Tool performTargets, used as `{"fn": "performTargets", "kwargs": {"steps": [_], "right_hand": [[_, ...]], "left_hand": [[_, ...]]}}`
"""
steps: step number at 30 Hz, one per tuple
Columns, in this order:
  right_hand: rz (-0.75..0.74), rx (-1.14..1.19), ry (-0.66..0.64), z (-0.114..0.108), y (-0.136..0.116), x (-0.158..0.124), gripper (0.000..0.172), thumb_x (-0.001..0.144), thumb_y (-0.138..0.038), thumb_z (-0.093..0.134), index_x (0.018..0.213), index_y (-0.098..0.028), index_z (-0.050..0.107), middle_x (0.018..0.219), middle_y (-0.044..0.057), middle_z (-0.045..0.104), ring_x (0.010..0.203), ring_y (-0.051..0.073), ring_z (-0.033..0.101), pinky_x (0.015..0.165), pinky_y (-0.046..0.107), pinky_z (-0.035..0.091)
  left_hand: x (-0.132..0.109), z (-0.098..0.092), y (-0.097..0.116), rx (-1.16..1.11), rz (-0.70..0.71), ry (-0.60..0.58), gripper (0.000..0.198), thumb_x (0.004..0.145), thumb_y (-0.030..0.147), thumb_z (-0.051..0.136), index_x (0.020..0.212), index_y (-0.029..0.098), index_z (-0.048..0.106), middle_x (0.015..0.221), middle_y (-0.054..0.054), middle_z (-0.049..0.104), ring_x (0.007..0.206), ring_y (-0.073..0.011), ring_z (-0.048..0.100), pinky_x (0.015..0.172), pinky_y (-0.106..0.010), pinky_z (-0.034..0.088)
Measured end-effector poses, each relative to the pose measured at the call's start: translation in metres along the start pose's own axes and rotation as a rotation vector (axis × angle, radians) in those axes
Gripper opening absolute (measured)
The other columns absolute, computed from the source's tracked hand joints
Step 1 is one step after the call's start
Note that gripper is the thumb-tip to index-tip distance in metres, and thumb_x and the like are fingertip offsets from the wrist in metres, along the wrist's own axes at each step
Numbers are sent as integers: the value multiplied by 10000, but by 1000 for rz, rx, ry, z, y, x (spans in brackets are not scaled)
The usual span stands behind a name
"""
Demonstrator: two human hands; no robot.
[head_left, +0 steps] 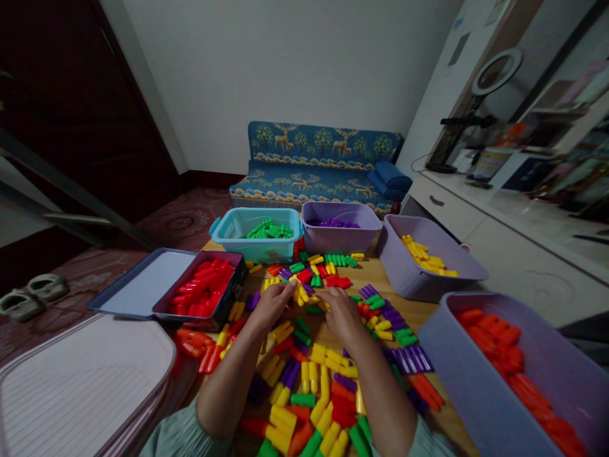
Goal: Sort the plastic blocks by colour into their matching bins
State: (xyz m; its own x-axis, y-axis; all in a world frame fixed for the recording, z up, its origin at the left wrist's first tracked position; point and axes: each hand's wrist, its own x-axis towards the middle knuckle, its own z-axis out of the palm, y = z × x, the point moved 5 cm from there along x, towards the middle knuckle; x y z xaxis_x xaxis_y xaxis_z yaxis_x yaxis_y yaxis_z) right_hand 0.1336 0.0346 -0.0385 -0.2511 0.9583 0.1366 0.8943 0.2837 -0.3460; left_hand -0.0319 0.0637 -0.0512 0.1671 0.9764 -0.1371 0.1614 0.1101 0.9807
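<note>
Several short plastic pegs in yellow, red, green, purple and orange lie scattered over a wooden table (pixel 366 274). My left hand (pixel 272 303) rests on the pile near the middle, fingers curled over a few yellow pegs (pixel 301 293). My right hand (pixel 340 312) lies palm down just to its right, fingers bent onto the pegs, with whatever it grips hidden beneath it. Both forearms reach in from the bottom edge.
A teal bin (pixel 223 236) holds green pegs, a purple bin (pixel 339 238) purple ones, a lilac bin (pixel 404 270) yellow ones. A dark tin (pixel 228 293) at left and a lilac bin (pixel 457 374) at right hold red and orange pegs. A white lid (pixel 80 381) lies at lower left.
</note>
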Motion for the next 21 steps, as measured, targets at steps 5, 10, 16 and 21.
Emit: {"fn": "performTargets", "kwargs": {"steps": [5, 10, 16, 21], "right_hand": [[130, -10, 30, -2, 9, -2, 538, 716, -114, 616, 1246, -198, 575, 1119, 110, 601, 1090, 257, 541, 936, 340, 410], [288, -1, -23, -3, 21, -5, 393, 653, -281, 757, 1022, -184, 663, 1061, 102, 609, 922, 241, 619, 780, 318, 453], [294, 201, 112, -18, 24, -3, 204, 678, -275, 721, 836, -186, 629, 805, 32, 648, 785, 196, 613, 695, 291, 445], [174, 834, 58, -16, 5, 1, 326, 771, -291, 586, 1075, -185, 635, 805, 14, 668, 656, 148, 617, 620, 273, 490]], "left_hand": [[-1, 0, -1, 9, -6, -4, 533, 730, 677, 509, 635, 155, 548, 555, -21, 589, 489, -114, 506, 458, -203, 332], [-1, 1, -2, 3, -16, -11, 523, 743, 663, 510, 657, 150, 563, 571, -26, 595, 493, -111, 507, 460, -201, 332], [-1, 3, 0, -16, 9, -48, 535, 723, 672, 529, 649, 144, 577, 566, -23, 591, 481, -106, 502, 460, -204, 331], [-2, 6, 2, -49, 14, -55, 531, 698, 673, 557, 654, 143, 572, 555, -11, 578, 467, -101, 491, 450, -202, 328]]}}
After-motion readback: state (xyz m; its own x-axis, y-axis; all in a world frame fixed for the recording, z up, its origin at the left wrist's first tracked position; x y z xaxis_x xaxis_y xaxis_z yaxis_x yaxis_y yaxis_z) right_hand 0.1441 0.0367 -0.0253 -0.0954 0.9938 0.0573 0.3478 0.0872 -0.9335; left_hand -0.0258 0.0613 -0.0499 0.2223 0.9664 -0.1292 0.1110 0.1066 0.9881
